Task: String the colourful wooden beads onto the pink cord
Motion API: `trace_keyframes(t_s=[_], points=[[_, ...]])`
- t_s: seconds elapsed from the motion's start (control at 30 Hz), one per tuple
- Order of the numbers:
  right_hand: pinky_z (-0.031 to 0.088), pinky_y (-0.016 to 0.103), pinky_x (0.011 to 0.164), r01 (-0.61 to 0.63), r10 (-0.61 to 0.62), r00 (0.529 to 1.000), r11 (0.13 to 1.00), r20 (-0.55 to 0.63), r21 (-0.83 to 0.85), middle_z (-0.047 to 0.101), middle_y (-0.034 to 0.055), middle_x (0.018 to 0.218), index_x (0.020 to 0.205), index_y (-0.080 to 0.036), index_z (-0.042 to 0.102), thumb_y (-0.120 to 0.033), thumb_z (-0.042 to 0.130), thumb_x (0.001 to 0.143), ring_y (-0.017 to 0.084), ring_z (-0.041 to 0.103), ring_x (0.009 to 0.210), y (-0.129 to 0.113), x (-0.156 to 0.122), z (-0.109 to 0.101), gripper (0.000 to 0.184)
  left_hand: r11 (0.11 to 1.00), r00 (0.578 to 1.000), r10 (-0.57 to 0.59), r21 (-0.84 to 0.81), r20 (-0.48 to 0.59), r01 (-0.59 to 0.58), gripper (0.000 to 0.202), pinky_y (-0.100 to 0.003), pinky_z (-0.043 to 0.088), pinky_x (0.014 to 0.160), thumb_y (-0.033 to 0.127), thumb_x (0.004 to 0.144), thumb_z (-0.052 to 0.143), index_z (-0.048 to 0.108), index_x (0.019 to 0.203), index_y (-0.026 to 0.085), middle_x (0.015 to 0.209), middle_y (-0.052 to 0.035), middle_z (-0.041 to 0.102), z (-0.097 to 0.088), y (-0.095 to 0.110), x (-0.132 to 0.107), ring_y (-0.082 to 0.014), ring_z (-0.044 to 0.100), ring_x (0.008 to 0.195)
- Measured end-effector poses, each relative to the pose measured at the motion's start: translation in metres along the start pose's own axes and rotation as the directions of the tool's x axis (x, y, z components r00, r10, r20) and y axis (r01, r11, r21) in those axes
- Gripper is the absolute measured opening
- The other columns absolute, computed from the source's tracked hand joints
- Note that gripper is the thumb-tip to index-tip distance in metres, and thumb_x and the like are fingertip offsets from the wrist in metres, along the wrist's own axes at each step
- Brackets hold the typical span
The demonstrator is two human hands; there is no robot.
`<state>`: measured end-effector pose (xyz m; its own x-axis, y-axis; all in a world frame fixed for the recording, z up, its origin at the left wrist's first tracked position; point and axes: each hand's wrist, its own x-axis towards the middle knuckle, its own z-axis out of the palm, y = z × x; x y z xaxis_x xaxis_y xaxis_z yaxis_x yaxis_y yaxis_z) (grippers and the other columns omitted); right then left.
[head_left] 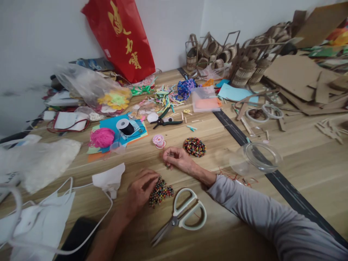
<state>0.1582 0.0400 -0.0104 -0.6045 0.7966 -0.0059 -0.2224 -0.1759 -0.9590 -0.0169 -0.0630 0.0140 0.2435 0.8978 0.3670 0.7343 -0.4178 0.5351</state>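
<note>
Room: we're at a wood-grain table (312, 170) pushed against a pale wall (174, 32), and yeah, it's pretty cluttered.
Far left: white sheets (58, 212) with a dark flat thing (77, 235) beside them, maybe a phone.
Yarn and cord: a pink yarn ball (102, 137), then a spool of black cord (126, 128) standing on blue paper.
Left hand: our left hand (143, 185) is right at the loose beads, fingers bent and tips close together; we can't tell if they've got a bead.
Little spool: the pinkish spool (158, 140) sits just beyond our hands.
Loose beads: the multicolored pile (160, 194) is on the table between our left hand and the scissors (174, 221), which lie with their blades toward us.
Right hand: our right hand (176, 159) has thumb and fingertips pinched on thin reddish thread (161, 155), with something small and dark, bead-like, just below.
Bead coil: a round heap of strung-looking beads (195, 146) lies just past our right hand.
Right side: woven baskets (241, 74) at the back, then cardboard (293, 78).
</note>
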Motion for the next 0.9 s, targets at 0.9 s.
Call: trace_keyframes(t_s=[0.9], points=[[0.044, 0.016, 0.042, 0.02, -0.019, 1.0, 0.993, 0.006, -0.112, 0.052, -0.0054, 0.057, 0.076, -0.015, 0.055, -0.029, 0.059, 0.079, 0.006, 0.048, 0.045, 0.004, -0.002, 0.004, 0.015, 0.975, 0.922, -0.209, -0.004, 0.325, 0.223, 0.012, -0.028, 0.045, 0.074, 0.021, 0.081, 0.058, 0.069, 0.075, 0.02, 0.077, -0.0032, 0.067, -0.01, -0.014, 0.025, -0.0184, 0.061, 0.079]])
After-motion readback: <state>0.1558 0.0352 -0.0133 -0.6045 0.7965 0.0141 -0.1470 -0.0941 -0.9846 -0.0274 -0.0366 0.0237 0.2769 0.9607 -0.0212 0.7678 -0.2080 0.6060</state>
